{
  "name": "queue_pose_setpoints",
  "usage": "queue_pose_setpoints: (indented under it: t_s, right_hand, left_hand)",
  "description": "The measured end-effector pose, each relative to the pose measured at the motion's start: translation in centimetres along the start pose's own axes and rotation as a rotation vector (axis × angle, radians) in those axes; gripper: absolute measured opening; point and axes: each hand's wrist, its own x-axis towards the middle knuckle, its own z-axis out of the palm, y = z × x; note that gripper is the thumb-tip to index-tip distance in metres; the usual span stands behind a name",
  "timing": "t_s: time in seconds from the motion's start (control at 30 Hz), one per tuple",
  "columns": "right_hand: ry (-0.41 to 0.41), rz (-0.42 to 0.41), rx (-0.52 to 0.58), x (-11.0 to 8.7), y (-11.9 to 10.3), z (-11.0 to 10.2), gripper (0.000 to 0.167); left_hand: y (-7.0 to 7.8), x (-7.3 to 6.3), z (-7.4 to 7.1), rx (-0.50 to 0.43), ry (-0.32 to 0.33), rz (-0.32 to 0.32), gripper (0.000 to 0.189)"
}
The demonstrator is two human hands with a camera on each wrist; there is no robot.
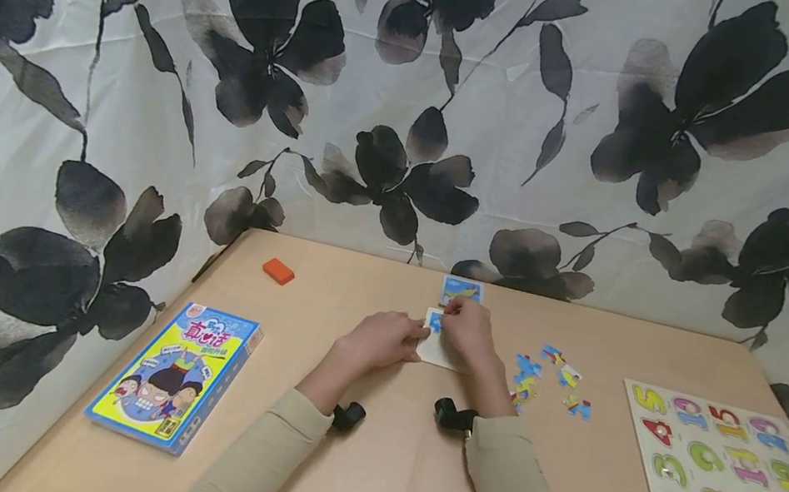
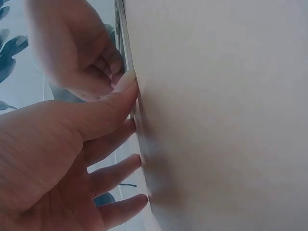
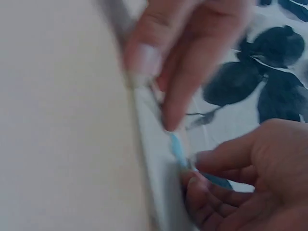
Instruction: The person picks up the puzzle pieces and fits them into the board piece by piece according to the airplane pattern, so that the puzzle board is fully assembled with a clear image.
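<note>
Left fingers (image 2: 116, 173) lie spread; right fingers (image 3: 228, 155) curl in a pinch

Person with two bare hands. Behind the left hand (image 1: 381, 338), the left sleeve (image 1: 259, 454) is long, plain beige and softly creased, ending at the wrist; behind the right hand (image 1: 468, 336), the right sleeve (image 1: 519, 490) matches. Beside each cuff, facing inward, sits a small, rounded black device: left device (image 1: 348, 417), right device (image 1: 452, 415).

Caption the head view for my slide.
Left hand and right hand at a white puzzle board, between a yellow-and-blue cartoon box and loose jigsaw pieces.
</note>
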Motion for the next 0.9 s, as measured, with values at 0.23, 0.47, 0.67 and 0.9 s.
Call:
queue_pose_setpoints:
  t_s: [0.23, 0.47, 0.67, 0.9]
  right_hand:
    - [-0.070, -0.023, -0.016, -0.3, 0.2, -0.8, 0.012]
    - [-0.028, -0.037, -0.031, -0.1, 0.5, -0.3, 0.004]
    - [-0.035, -0.018, -0.016, -0.3, 0.5, -0.2, 0.008]
    - [-0.057, -0.001, -0.003, -0.6, 0.1, -0.3, 0.009]
  left_hand:
    - [0.0, 0.2, 0.2, -0.019, 0.000, -0.002, 0.045]
    - [0.2, 0.4, 0.3, -0.051, 0.031, -0.008, 0.039]
    - [-0.5, 0.7, 0.4, -0.042, 0.002, -0.020, 0.067]
    - [-1.7, 1.3, 0.2, -0.122, -0.110, -0.035, 0.077]
